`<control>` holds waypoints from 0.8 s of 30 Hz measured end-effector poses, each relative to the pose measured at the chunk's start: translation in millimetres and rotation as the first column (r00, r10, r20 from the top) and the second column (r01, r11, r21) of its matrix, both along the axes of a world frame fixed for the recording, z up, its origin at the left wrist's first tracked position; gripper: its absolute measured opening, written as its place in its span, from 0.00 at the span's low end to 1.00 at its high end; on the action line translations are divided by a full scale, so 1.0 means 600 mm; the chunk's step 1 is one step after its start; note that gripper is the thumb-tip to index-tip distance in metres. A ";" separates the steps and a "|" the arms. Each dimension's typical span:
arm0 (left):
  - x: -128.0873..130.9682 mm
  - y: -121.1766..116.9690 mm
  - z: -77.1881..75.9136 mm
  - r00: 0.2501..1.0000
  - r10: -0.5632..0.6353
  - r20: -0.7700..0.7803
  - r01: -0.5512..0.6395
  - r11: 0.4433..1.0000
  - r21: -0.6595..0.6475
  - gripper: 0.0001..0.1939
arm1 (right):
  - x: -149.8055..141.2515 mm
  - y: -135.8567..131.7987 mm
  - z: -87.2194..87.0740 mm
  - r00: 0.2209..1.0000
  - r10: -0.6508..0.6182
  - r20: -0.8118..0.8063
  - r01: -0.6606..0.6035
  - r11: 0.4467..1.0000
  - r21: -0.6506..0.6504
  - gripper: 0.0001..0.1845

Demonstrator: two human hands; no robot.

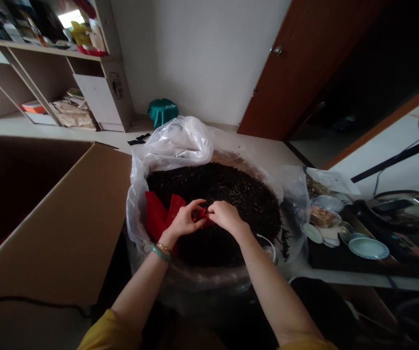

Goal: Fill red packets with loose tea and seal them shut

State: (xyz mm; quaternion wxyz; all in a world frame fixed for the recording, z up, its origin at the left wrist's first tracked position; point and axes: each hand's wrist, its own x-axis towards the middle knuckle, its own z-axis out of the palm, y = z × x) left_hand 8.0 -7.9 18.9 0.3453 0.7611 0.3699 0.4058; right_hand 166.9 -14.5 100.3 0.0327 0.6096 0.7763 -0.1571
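Note:
My left hand (185,221) and my right hand (227,217) meet over a large clear plastic bag (133,209), rolled open and full of dark, loose, dried-leaf-like stuff (246,199). Between them is a small red packet (204,214), its far part hidden by the fingers. The left fingers curl round one side of it, while the right thumb and fingertips pinch its edge. More red packets (155,212) lie flat on the dark stuff, left of my left hand. A jade-coloured bangle sits on the left wrist.
A big open cardboard box (71,214) stands at the left. On the right, a dark table (326,262) holds a clear tub (324,214), a pale dish (369,248) and other items. A white looped strip (268,243) lies near my right forearm. Behind are a teal-covered object (163,112) and a door (297,68).

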 end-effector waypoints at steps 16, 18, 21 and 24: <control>0.000 0.010 -0.016 1.000 0.009 0.024 -0.007 0.996 -0.089 0.19 | 0.021 0.016 -0.039 0.813 0.110 -0.572 0.057 0.962 0.267 0.08; 0.001 0.011 -0.018 1.000 0.027 0.004 -0.026 0.997 -0.079 0.16 | 0.030 0.008 -0.035 0.806 0.120 -0.580 0.068 0.954 0.292 0.08; 0.001 0.011 -0.017 0.999 0.054 0.000 -0.054 0.997 -0.064 0.15 | 0.053 -0.013 -0.027 0.804 0.131 -0.579 0.057 0.954 0.295 0.08; 0.002 0.009 -0.016 0.999 0.051 -0.003 -0.051 0.997 -0.054 0.14 | 0.075 -0.033 -0.026 0.871 0.136 -0.472 -0.028 0.973 0.229 0.12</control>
